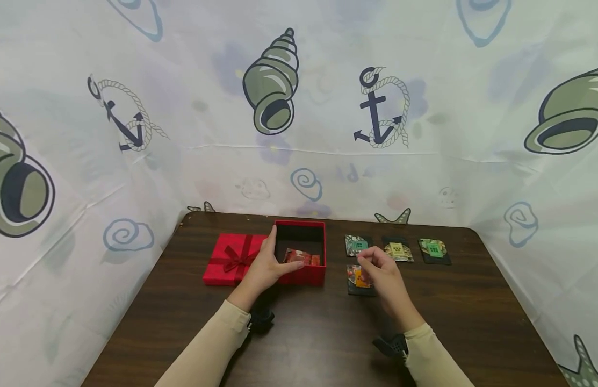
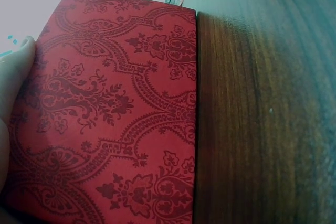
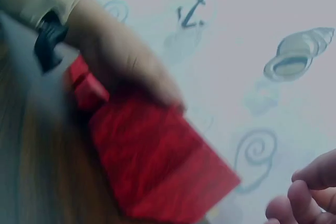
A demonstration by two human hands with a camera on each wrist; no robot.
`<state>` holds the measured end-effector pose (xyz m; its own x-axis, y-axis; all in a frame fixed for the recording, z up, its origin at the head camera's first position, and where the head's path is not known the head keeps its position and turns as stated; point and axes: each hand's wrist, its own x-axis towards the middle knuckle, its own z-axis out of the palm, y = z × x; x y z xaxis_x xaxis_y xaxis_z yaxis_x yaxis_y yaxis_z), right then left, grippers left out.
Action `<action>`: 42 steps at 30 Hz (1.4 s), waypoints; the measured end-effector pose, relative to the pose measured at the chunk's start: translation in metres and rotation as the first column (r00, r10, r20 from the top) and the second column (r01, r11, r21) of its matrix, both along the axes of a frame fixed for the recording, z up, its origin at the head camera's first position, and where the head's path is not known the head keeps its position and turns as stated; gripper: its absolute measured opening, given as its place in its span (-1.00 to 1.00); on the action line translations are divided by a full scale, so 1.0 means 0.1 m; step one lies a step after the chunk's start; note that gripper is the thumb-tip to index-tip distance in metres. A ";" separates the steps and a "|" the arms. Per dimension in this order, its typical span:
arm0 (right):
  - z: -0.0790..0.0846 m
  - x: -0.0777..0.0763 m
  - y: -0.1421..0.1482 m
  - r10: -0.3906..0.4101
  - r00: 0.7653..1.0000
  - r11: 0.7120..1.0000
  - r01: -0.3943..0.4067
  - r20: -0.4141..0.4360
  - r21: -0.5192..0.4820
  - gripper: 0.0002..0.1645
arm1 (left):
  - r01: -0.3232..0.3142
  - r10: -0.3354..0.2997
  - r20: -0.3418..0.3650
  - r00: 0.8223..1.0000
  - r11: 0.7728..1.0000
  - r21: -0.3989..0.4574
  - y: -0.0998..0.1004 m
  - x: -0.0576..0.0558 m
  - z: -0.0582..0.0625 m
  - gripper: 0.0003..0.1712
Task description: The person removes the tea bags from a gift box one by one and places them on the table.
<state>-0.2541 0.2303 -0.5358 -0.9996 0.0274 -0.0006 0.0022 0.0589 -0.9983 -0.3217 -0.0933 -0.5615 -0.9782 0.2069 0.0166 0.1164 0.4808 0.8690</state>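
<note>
A red gift box (image 1: 302, 276) stands lidless on the table, with small red packets (image 1: 299, 257) inside. My left hand (image 1: 265, 267) holds the box at its front left corner, thumb at the front rim and fingers along the left side. Its patterned red front wall (image 2: 115, 108) fills much of the left wrist view. My right hand (image 1: 384, 277) hovers by a small dark packet with an orange label (image 1: 360, 279), partly covering it. In the right wrist view its fingertips (image 3: 299, 192) are bent close together, with nothing visible between them.
The red lid with a ribbon bow (image 1: 236, 260) lies left of the box. Behind and right of my right hand lie a green-labelled packet (image 1: 358, 245), a yellow-labelled packet (image 1: 397, 250) and another green-labelled packet (image 1: 434, 250). A printed cloth (image 1: 328, 177) hangs behind the table.
</note>
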 end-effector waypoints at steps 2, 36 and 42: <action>0.08 -0.02 -0.09 0.039 0.999 0.997 -0.039 -0.007 -0.069 -0.71 | -0.002 0.002 0.000 1.000 1.000 -0.008 0.00 0.00 0.00 0.62; 0.22 -1.10 -1.23 0.419 0.835 0.761 -0.108 0.356 -0.640 -0.45 | 0.002 -0.001 -0.051 0.999 1.000 0.016 0.01 0.01 -0.04 0.63; 0.21 -1.14 -1.34 0.324 0.846 0.876 -0.099 0.423 -0.472 -0.07 | 0.012 -0.010 -0.063 0.998 0.999 0.033 0.01 -0.02 -0.04 0.62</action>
<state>-0.3684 0.0964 -0.5145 -0.8484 -0.2996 -0.4364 0.5186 -0.3053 -0.7986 -0.3233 -0.0928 -0.5652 -0.9727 0.2156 0.0855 0.1767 0.4499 0.8754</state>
